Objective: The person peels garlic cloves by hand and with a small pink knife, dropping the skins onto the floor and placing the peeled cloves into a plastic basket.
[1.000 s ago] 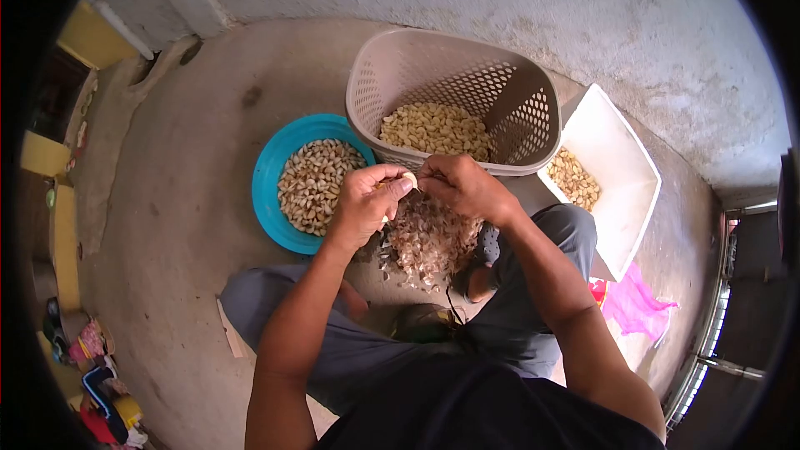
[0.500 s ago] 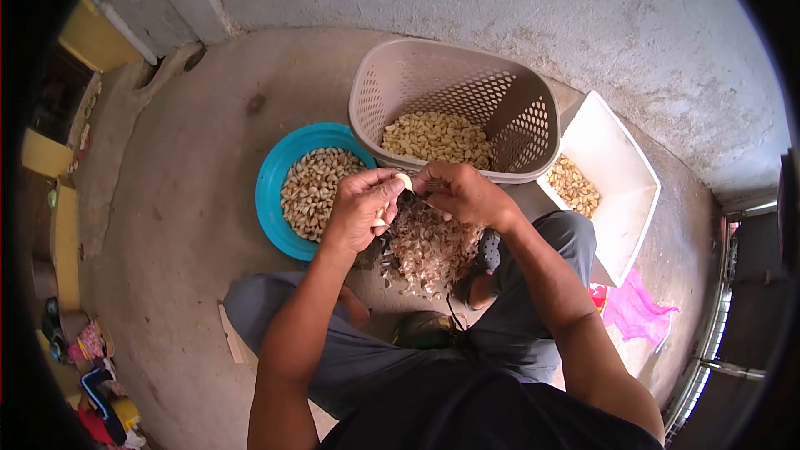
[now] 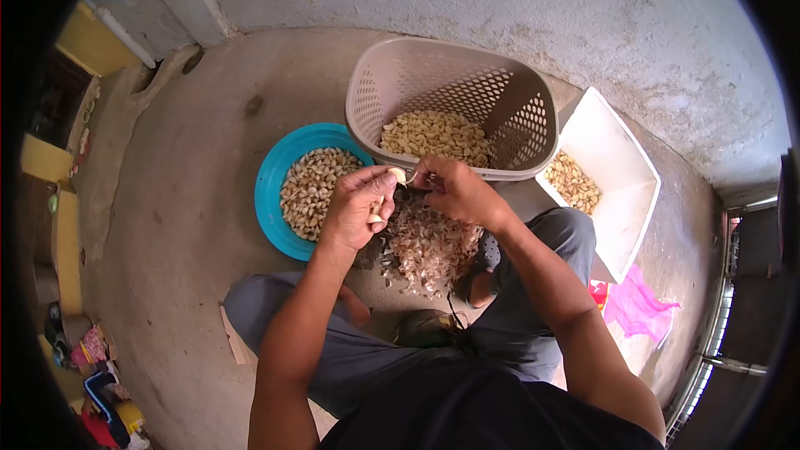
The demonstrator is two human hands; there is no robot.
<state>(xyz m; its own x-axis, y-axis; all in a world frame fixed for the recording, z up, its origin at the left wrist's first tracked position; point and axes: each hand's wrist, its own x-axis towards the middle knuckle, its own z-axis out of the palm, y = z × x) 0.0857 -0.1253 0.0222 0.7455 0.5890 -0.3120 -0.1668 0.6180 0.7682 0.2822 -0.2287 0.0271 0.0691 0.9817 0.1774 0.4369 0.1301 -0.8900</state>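
My left hand (image 3: 354, 208) pinches a pale garlic clove (image 3: 398, 175) between thumb and forefinger. More peeled cloves (image 3: 376, 216) are tucked against its curled fingers. Close by on the right, my right hand (image 3: 460, 192) is closed, its thumb and forefinger on a thin strip of skin at the clove's edge. Beneath both hands lies a heap of papery garlic skins (image 3: 433, 250) on the floor. Left of it, a blue basin (image 3: 268, 192) holds many unpeeled cloves (image 3: 310, 200).
A tall brown perforated basket (image 3: 537, 104) with peeled cloves (image 3: 437, 135) stands just beyond my hands. To its right, a white tub (image 3: 621, 192) tilts, with cloves (image 3: 571, 182) inside. Pink plastic (image 3: 640, 308) lies near my right knee. A grey wall (image 3: 500, 0) rises behind.
Both hands have shifted slightly up. The clove has turned in my left fingertips, and a thin pale strip now shows between it and my right fingers.
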